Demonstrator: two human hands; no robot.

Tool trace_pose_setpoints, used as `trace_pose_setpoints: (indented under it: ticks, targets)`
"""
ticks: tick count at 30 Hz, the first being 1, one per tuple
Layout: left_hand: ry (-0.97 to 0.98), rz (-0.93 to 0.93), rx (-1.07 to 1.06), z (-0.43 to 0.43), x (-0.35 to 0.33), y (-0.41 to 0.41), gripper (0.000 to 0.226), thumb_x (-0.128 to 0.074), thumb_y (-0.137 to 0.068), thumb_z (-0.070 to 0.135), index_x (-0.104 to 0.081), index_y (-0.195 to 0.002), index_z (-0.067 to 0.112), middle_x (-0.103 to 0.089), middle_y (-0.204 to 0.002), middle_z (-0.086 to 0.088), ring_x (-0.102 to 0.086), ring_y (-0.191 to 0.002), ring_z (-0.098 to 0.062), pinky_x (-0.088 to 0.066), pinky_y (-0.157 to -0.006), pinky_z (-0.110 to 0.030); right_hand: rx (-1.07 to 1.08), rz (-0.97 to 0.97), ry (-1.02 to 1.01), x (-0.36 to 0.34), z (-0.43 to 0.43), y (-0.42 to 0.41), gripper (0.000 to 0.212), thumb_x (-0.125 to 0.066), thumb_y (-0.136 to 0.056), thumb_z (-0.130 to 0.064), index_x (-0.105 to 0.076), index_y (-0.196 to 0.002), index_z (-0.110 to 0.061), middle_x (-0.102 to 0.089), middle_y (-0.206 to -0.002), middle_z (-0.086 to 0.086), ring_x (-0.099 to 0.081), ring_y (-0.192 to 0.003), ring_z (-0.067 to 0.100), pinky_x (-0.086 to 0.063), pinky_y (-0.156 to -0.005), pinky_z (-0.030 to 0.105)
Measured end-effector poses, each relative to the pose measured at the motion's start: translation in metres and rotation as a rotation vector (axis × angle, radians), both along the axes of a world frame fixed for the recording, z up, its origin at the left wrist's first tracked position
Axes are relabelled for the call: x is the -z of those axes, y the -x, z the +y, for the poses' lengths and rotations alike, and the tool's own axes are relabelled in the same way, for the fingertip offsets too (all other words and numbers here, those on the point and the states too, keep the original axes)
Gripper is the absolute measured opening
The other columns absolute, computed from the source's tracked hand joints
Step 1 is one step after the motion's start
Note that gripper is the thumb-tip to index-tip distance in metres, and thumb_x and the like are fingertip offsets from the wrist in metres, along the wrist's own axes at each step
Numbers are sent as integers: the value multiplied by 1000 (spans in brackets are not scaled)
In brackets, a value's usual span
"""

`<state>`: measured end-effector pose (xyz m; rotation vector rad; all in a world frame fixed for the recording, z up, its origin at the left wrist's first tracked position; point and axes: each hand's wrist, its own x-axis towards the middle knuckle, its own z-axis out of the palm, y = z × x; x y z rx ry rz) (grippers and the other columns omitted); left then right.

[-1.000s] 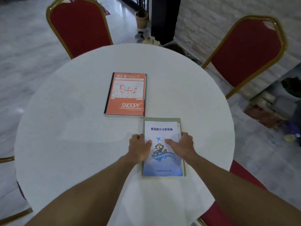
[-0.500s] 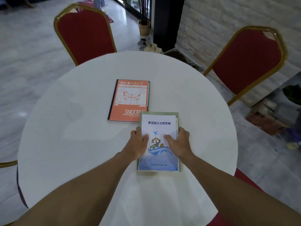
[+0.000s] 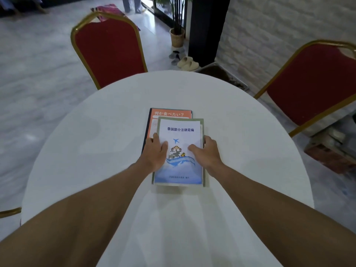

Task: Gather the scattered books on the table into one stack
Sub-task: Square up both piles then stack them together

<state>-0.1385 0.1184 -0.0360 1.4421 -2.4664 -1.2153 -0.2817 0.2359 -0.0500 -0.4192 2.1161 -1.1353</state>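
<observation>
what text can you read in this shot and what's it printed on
"何か食べたい?": along the top of the orange book
"泰国部分法律简编": title on the white and blue booklet
The small line near the booklet's bottom edge is too blurred to read.
The rest of the orange cover is hidden under the booklet.

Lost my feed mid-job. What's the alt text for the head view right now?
The left hand and right hand grip the sides of a blue-and-white book lying on a green book, both covering most of an orange book on a round white table. Two red chairs stand beyond the table.
</observation>
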Motion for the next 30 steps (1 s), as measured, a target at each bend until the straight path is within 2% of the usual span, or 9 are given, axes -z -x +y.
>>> trace_pose_setpoints:
  ticks: [4,11,14,16,18,20,24,28,30]
  targets:
    - [22,1,-12,-40,7,6,48,-37,-104,30,-34,-141,0,-43,-130,-30,-48,-121,-42,-39,-99,-39,10,-6,1,6,-42,9,45,-74,-76,-29,-63,-116,-12,-62,-125,14,-67,-107,29,-56,-97,48]
    - [84,-17,11,-76,25,12,42,-36,-104,32,-42,-127,-2,-55,-116,-28,-53,-111,-43,-42,-97,-47,33,31,-40,18,-82,9,49,-75,-78,-34,-61,-117,-7,-60,-124,14,-65,-106,28,-57,-94,45]
    - [217,-46,83,-82,37,5,41,-31,-104,37,-47,-120,3,-70,-96,-18,-55,-118,-39,-33,-110,-43,13,181,-78,22,-83,8,46,-72,-78,-43,-63,-109,-11,-63,-107,6,-57,-114,28,-55,-93,48]
    - [213,-52,91,-87,43,1,47,-30,-104,41,-45,-132,6,-71,-108,-17,-43,-136,-37,-25,-118,-42,-36,279,-110,22,-78,8,45,-69,-80,-52,-66,-105,-14,-66,-101,3,-54,-117,26,-53,-94,47]
    - [147,15,45,-88,46,0,53,-32,-104,42,-34,-146,11,-53,-143,-14,-27,-147,-34,-29,-117,-45,-91,338,-133,28,-74,8,50,-64,-86,-57,-65,-114,-15,-64,-119,8,-50,-125,27,-47,-103,48]
    - [17,86,-19,-87,48,3,60,-33,-103,45,-24,-154,14,-34,-159,-10,-26,-149,-31,-27,-119,-44,-97,232,-56,32,-70,6,57,-59,-91,-54,-56,-134,-17,-53,-142,8,-44,-137,27,-39,-113,49]
    - [-236,211,-158,-84,58,3,54,-29,-103,49,-23,-155,36,-45,-152,7,-44,-138,-23,-30,-108,-31,-81,58,96,40,-60,-6,59,-57,-95,-48,-36,-148,-36,-57,-138,-14,-56,-126,15,-40,-114,45]
    - [-247,288,-221,-78,63,2,41,-26,-104,46,-37,-143,41,-52,-128,19,-53,-123,-18,-31,-97,-28,-40,101,97,44,-62,-11,55,-56,-98,-44,-35,-148,-34,-58,-131,-18,-57,-126,18,-38,-114,40]
    - [-244,291,-236,-75,64,4,42,-26,-103,47,-36,-143,41,-53,-133,17,-53,-122,-17,-32,-99,-29,-56,72,74,45,-61,-9,60,-55,-97,-48,-30,-151,-36,-57,-132,-18,-57,-126,18,-38,-115,41]
